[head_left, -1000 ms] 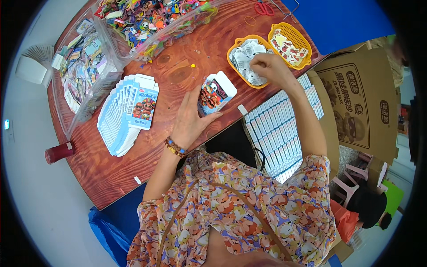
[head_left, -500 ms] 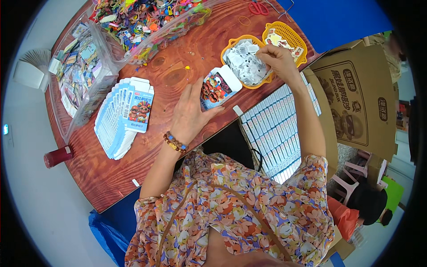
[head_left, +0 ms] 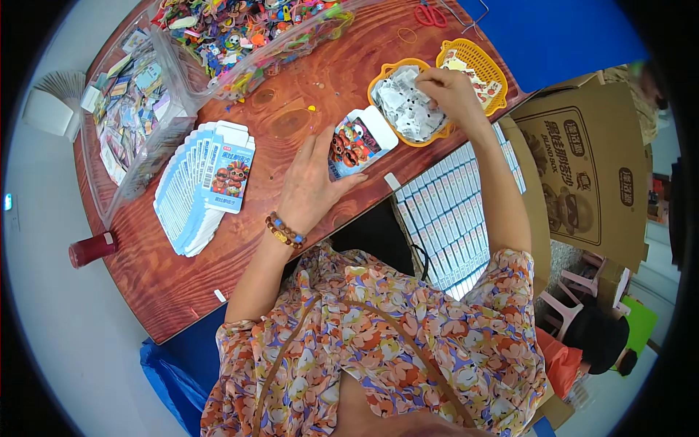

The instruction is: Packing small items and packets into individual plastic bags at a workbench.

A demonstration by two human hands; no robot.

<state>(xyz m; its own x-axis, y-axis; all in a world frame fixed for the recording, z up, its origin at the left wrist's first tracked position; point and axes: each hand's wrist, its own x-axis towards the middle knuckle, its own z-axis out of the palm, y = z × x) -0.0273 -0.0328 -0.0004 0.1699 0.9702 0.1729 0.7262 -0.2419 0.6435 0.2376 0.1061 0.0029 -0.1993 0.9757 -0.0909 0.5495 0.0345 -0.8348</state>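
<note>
My left hand (head_left: 312,175) is closed around a small printed carton (head_left: 354,146), thumb along its near side and fingers over its left side. The carton lies tilted on the table, its white end flap (head_left: 380,127) raised on the right. My right hand (head_left: 450,93) is over a yellow basket (head_left: 375,73) full of small white packets (head_left: 405,102). Its fingertips are pinched together at the packets; whatever is between them is too small to make out. Left of my left hand lies a fanned stack of flat light-blue cartons (head_left: 191,186).
A second yellow basket (head_left: 501,65) holds printed cutouts. Clear bins of colourful trinkets (head_left: 240,36) and small cards (head_left: 138,95) stand far left. Red scissors (head_left: 431,14) lie at the back. Rows of packed cartons (head_left: 448,211) sit below the table edge, beside a big cardboard box (head_left: 582,160).
My right hand has shifted left and slightly away from me, farther over the packets. My left hand stays on the carton. The whole view has moved slightly.
</note>
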